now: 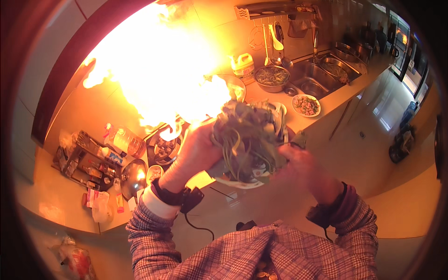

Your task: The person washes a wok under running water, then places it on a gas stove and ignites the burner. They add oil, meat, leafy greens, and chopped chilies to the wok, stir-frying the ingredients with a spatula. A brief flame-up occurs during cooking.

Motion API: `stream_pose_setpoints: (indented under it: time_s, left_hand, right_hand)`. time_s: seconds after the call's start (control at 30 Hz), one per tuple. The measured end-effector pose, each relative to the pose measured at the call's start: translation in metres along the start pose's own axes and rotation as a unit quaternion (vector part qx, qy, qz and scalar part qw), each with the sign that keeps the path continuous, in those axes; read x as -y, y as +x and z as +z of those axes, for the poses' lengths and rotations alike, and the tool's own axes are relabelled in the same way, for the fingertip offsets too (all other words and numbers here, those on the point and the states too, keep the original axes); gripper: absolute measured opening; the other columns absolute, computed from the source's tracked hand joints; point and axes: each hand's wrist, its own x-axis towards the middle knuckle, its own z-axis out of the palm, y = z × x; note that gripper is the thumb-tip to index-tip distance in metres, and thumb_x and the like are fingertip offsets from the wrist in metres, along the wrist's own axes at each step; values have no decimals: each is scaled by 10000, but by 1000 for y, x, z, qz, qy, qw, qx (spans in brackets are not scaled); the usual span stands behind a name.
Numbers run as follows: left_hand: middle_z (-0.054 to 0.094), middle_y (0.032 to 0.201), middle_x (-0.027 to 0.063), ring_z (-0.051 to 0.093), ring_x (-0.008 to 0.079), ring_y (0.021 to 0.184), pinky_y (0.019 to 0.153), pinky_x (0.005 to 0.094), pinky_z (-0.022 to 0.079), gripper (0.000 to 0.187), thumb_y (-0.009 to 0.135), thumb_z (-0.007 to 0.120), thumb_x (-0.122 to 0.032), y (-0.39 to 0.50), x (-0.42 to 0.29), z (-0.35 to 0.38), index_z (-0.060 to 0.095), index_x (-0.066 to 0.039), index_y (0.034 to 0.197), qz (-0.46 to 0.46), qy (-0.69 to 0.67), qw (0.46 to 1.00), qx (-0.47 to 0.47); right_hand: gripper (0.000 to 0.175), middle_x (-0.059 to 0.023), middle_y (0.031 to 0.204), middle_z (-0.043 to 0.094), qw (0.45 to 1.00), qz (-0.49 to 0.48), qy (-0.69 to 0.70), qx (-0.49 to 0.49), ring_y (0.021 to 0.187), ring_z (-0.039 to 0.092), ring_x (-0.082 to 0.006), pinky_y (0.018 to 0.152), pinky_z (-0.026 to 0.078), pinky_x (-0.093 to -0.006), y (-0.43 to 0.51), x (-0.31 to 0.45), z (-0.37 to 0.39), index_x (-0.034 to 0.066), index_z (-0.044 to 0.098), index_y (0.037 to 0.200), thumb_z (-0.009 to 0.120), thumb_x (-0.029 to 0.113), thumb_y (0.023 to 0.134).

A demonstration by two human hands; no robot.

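A heap of long-stemmed leafy greens (248, 136) is up in front of me on a plate (241, 184), whose pale rim shows below them. My left hand (201, 148) grips the load at its left side, close to the fire. On the other side my right hand (302, 168), blurred, holds the right edge; the greens hide part of its fingers. Large bright flames (168, 66) rise just beyond my left hand and hide much of the stove. One gas burner (163, 147) shows under them.
Beyond the greens are a plate of chopped food (306, 105), a steel bowl of vegetables (272, 77), a yellow jug (242, 65) and a double sink (315, 78). To the left stand an oil bottle (126, 140), a pot lid (134, 178) and a seasoning rack (92, 157).
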Motion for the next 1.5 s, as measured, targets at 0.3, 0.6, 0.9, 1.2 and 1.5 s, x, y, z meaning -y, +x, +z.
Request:
stream_pose_setpoints:
  time_s: [0.3,0.6,0.9,1.2,1.5]
  left_hand:
    - [744,1001,69,688,149,870,770,309,546,313,807,751,-136,115,25,-34,713,-84,1113,-50,-14,974,-219]
    - [651,1011,204,658,406,844,690,492,510,102,869,592,-113,203,169,-32,624,-62,952,-18,279,903,-328]
    - [339,1486,309,426,439,1329,1075,453,425,845,676,844,-67,197,169,-8,424,27,1403,-99,337,919,-182]
    - [579,1257,153,625,271,1132,851,349,580,340,885,668,-2,-4,21,88,594,-30,1216,-130,125,956,-231]
    - [593,1210,138,614,247,1091,835,355,572,358,884,665,-30,-34,38,112,580,-16,1232,-203,86,907,-359]
  right_hand:
    - [644,-77,1339,486,915,306,248,-86,1121,586,-329,812,538,-588,102,-30,-46,243,305,1437,638,277,888]
    - [786,-41,1252,566,925,323,45,-193,1005,618,-280,804,506,-579,226,-101,-61,283,302,1489,686,325,804]
    - [831,-218,1174,573,924,103,-303,-209,1143,565,-361,992,466,-427,299,-180,-50,236,413,1466,788,297,727]
    - [952,-147,1187,467,933,-167,-309,-73,1110,493,-329,916,487,-421,340,-197,-62,216,439,1463,880,70,632]
    - [901,-146,1277,456,942,-235,-238,-29,1196,471,-329,983,463,-434,345,-195,-58,234,429,1466,848,72,685]
